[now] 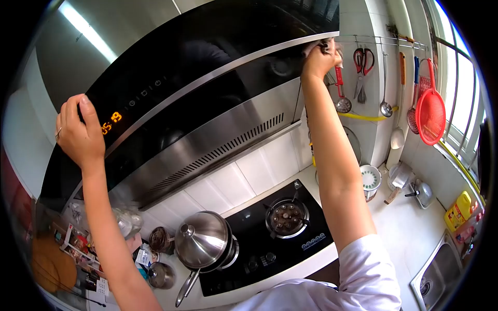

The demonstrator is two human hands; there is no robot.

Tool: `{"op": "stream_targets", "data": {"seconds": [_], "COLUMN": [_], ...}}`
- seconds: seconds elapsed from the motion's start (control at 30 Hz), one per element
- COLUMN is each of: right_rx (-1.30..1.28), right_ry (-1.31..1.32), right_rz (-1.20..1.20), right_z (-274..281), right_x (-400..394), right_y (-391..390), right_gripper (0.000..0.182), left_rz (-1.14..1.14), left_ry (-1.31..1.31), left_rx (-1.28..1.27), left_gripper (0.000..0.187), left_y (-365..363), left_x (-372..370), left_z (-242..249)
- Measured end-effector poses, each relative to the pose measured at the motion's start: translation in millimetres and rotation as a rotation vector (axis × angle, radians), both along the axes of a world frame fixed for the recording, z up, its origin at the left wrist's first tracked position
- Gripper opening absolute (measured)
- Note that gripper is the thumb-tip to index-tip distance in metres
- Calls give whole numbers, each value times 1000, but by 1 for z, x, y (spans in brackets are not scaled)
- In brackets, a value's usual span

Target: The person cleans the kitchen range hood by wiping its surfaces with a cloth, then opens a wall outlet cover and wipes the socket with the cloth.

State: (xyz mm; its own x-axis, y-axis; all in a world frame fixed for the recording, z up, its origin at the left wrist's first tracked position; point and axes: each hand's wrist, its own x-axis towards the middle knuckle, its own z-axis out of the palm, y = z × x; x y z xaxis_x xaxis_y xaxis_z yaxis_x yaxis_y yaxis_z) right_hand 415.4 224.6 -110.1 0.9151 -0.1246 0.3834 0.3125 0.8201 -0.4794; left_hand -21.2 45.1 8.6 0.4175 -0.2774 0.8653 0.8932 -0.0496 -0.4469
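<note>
My left hand [79, 131] is at the left edge of a black range hood [228, 88], its fingers curled over that edge beside the lit orange digits. Nothing else shows in this hand. Up at the hood's far right end, my right hand [320, 63] is closed on a crumpled cloth [311, 47], pale with a dark patch, pressed against the hood. Most of the cloth is hidden by the fingers. Below the hood, a lidded steel pan [201, 239] sits on the left burner of a black gas stove [244, 228].
A rail at the right holds red-handled scissors [361, 72], ladles and a red strainer [431, 116]. A patterned bowl [369, 179], a yellow bottle [458, 210] and a sink [441, 272] are at the right. Jars, including a steel-lidded one [162, 274], crowd the left counter.
</note>
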Motion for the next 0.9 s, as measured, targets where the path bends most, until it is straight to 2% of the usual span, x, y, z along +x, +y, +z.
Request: {"op": "stream_targets", "data": {"seconds": [0.07,0.13,0.23,0.27,0.3,0.37,0.47,0.5,0.57,0.6,0.63,0.7,0.77,0.83,0.9], "right_rx": [29,112,95,155,97,94,34,43,96,249,168,245,154,33,10], "right_ry": [48,83,-207,-373,-572,-716,-640,-510,-225,-38,75,98,-78,-429,-539], "right_rz": [119,111,-55,34,-73,-33,-172,-133,-70,109,91,143,69,-71,-99], "right_z": [-2,3,-18,-31,-35,-36,-35,-35,-33,-32,-29,-28,-29,-33,-35], "right_x": [-7,-66,-154,-174,-182,-182,-135,-118,-82,-65,-58,-68,-101,-139,-146], "right_y": [3,-27,-32,-31,-51,-61,-53,-44,-26,-11,-10,-9,-13,-41,-55], "right_gripper": [49,51,47,42,36,32,27,27,38,41,42,44,41,37,34], "left_rz": [3,40,48,49,45,33,5,6,14,38,30,30,32,42,-96], "left_ry": [-23,-37,-57,-63,-59,-51,-24,-29,-32,-53,-61,-70,-79,-86,-14], "left_rx": [2,-4,-20,-34,-29,-36,-51,-47,-31,-38,-33,5,-18,-43,-94], "left_gripper": [24,26,27,27,27,27,25,23,23,24,24,25,24,24,23], "left_y": [0,0,-3,-4,-4,-5,-8,-7,-5,-5,-3,-1,0,-1,-8], "left_x": [3,1,2,2,2,1,2,2,1,2,1,2,0,-1,-3], "left_z": [0,0,-2,-2,-3,-3,-4,-4,-3,-3,-4,-4,-4,-4,-6]}}
